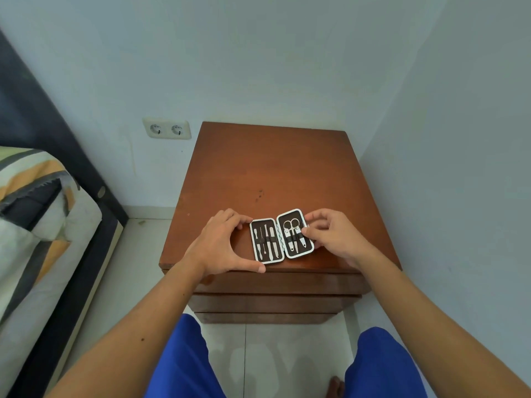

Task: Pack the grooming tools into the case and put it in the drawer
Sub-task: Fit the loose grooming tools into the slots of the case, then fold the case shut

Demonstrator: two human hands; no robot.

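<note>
Open white-rimmed case (281, 236) lies flat, grooming tools (265, 239) strapped inside both halves.

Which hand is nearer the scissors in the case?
Right. The right hand touches the case half holding the scissors; the left hand is at the far half's outer edge.

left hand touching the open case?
Touching. The head view shows the left hand with its index fingertip on the top-left corner of the case and its thumb tip against the bottom-left corner, no wood visible between.
</note>
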